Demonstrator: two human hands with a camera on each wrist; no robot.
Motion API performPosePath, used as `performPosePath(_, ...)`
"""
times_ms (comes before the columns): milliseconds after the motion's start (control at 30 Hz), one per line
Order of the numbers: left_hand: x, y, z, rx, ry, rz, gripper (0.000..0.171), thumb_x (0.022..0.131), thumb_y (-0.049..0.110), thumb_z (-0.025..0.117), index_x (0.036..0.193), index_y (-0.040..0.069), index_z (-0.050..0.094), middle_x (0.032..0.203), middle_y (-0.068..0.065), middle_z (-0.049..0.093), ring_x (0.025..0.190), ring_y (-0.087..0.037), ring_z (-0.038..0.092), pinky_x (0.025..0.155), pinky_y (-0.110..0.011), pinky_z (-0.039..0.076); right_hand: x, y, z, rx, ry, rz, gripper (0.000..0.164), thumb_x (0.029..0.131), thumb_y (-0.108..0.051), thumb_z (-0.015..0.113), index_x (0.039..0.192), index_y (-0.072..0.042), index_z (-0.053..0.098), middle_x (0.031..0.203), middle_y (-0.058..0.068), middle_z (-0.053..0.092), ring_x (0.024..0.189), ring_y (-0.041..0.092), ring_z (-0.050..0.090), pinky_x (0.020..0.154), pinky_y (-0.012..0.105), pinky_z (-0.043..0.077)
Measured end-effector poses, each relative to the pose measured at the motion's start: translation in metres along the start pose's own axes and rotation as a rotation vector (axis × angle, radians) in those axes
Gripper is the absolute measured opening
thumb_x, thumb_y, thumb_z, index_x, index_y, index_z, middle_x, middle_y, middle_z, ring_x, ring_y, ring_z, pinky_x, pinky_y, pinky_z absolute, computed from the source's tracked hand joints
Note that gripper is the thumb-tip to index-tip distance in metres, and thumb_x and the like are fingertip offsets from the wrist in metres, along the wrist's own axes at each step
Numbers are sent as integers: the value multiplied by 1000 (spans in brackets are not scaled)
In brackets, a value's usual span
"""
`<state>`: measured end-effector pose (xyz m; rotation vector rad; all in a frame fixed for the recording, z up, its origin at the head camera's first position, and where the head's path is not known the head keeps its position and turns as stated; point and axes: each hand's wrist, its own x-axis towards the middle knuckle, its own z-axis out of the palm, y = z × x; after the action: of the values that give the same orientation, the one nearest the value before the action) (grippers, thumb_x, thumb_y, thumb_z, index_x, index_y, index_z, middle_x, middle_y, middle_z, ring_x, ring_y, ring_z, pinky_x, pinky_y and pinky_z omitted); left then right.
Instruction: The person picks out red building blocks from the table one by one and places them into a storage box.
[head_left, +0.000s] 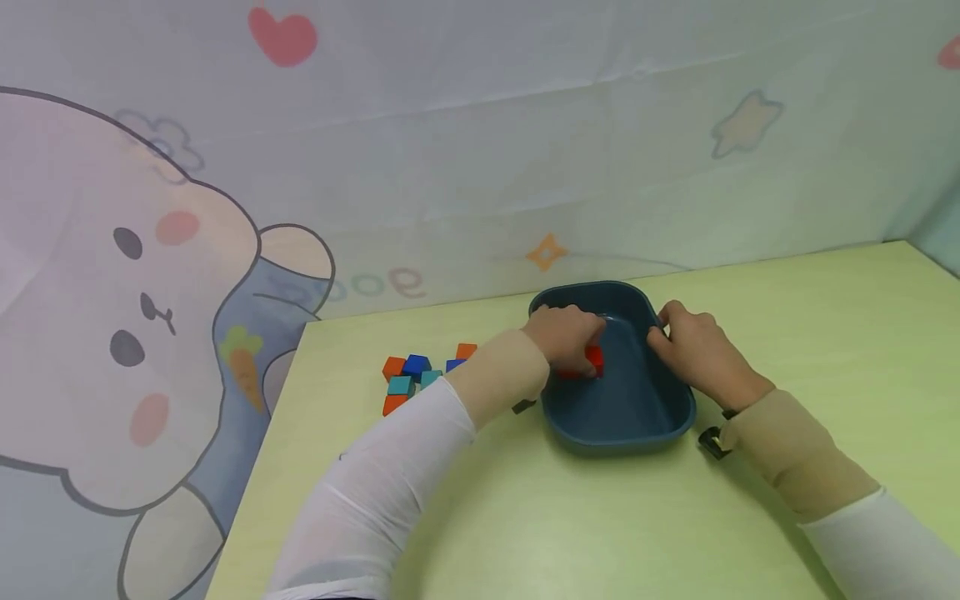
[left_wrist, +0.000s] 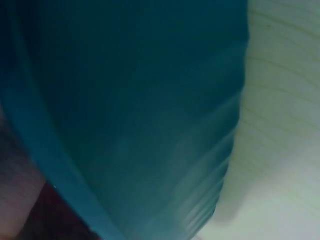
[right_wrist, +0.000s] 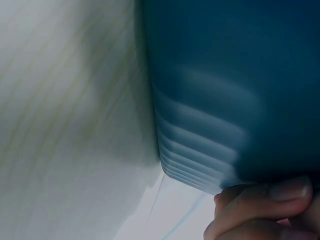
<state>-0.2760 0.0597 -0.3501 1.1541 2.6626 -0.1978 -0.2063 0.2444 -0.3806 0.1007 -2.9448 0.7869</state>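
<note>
A dark blue plastic bin (head_left: 618, 425) stands on the table. My left hand (head_left: 562, 335) reaches over its left rim and down inside, with thumb and fingers around a red block (head_left: 596, 360). More red shows under the thumb, partly hidden by the hand. On the bin's right side, my right hand (head_left: 697, 350) grips the rim, thumb towards the inside. The right wrist view shows curled fingers (right_wrist: 265, 205) at the bin's edge. In the left wrist view the bin's outer wall (left_wrist: 150, 120) fills most of the picture, and the block is out of sight.
Left of the bin lie several loose cubes, among them an orange cube (head_left: 393, 368), a blue cube (head_left: 416, 367) and a teal cube (head_left: 401, 386). The left forearm partly covers this group. A printed cloth (head_left: 465, 167) hangs behind the pale yellow-green table (head_left: 810, 333).
</note>
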Motion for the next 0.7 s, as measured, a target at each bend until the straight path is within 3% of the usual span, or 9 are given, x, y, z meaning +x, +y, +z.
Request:
performPosePath(267, -1, -6, 5, -54, 14, 4, 44, 71, 54, 63, 99, 24, 49, 78, 9, 54, 68, -10, 51, 57, -27, 39, 3, -3, -1, 3, 4, -6, 24, 90, -23, 39, 97, 0, 42, 55, 6, 45, 46, 18, 43, 42, 30, 34)
performPosePath(367, -6, -8, 3, -53, 49, 0, 45, 74, 58, 57, 103, 25, 49, 83, 10, 52, 71, -9, 50, 58, -28, 40, 3, -4, 0, 3, 9, -8, 24, 90, -23, 38, 97, 0, 42, 56, 7, 46, 46, 19, 43, 42, 30, 34)
performPosePath(533, -28, -12, -6, -57, 169, -12, 45, 78, 59, 50, 111, 28, 50, 96, 10, 48, 78, -6, 46, 60, -26, 40, 5, -5, 1, 7, 5, -14, 24, 89, -22, 38, 97, 1, 42, 56, 7, 46, 46, 18, 43, 42, 30, 34)
performPosePath(700, -57, -19, -12, -169, 310, -1, 39, 80, 53, 52, 108, 27, 52, 98, 8, 48, 77, -5, 46, 60, -23, 41, 6, -6, 2, 9, 9, -14, 25, 89, -22, 38, 97, 1, 42, 56, 7, 46, 46, 18, 43, 43, 30, 34)
